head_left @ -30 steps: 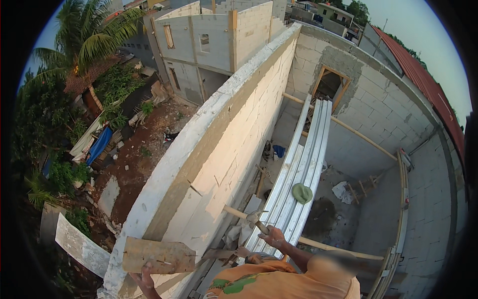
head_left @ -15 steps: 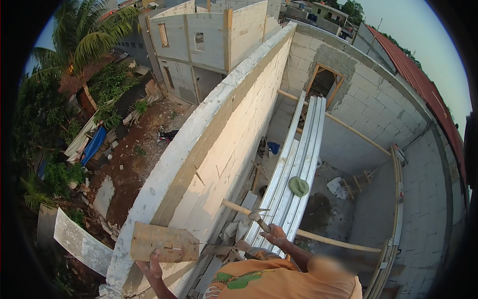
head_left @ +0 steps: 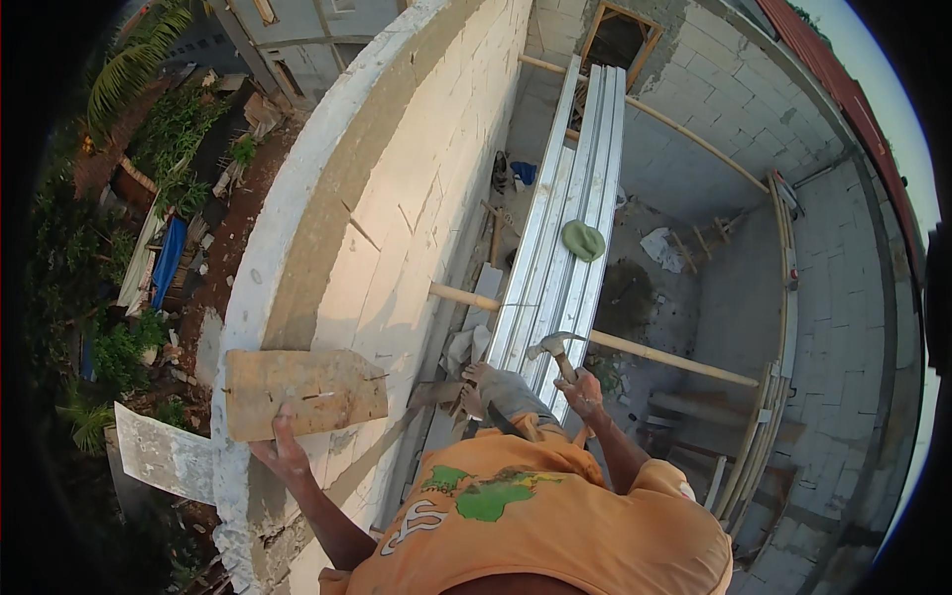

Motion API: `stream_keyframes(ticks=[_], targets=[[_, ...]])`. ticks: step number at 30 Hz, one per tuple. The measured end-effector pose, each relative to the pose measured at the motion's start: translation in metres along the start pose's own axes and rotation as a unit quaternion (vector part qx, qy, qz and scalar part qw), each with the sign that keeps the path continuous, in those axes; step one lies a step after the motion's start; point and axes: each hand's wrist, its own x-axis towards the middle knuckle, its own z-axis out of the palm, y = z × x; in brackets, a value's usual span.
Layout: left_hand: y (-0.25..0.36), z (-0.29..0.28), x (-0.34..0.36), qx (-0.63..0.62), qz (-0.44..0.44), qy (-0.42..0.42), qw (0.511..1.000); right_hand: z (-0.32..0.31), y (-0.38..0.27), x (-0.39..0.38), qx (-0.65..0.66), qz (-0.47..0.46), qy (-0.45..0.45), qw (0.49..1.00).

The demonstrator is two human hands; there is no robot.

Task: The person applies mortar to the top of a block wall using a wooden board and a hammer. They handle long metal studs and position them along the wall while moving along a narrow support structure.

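Note:
My left hand [head_left: 285, 448] grips the lower edge of a short, stained wooden board [head_left: 268, 392], with the thumb on its face. Nails poke out of the board near its right end. The board is up against the top of the wall on my left. In my right hand [head_left: 585, 394] is a claw hammer [head_left: 555, 346], held by its handle with the head upward. Its head is in front of the metal channels [head_left: 550, 278], apart from the board. My bare feet [head_left: 473, 389] show between the two hands.
The concrete-topped block wall [head_left: 297, 218] curves along my left, with a drop to ground beyond it. Bamboo poles [head_left: 674, 359] span the room below. A green cap-like thing [head_left: 583, 241] lies on the channels. More long poles [head_left: 759, 446] lean at the right.
The view has tipped downward, showing more of my shirt and arms. The hammer's head has swung to the right and points more upright. My left hand still holds the board.

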Motion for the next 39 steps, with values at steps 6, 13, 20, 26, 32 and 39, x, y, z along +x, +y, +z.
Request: stream_keyframes(ticks=[6,13,20,26,32,39], targets=[[-0.011,-0.002,0.002,0.025,-0.003,0.003,1.0,0.012,0.092,-0.034,0.084,0.061,0.039,0.994],[0.003,0.007,-0.002,0.03,-0.006,0.029,0.999,0.0,0.121,-0.051,0.092,0.232,0.048,0.967],[0.015,0.029,0.001,0.062,0.037,0.007,0.997,0.007,0.162,-0.017,0.061,0.261,0.009,0.963],[0.052,0.084,0.042,-0.049,-0.017,0.035,0.998,-0.002,0.173,0.04,0.037,0.207,-0.032,0.977],[0.098,0.16,0.082,-0.121,0.034,0.135,0.983,-0.036,0.157,0.08,0.104,0.314,-0.024,0.944],[0.107,0.179,0.123,-0.101,-0.028,0.098,0.99,-0.033,0.183,0.084,0.09,0.257,0.06,0.96]])
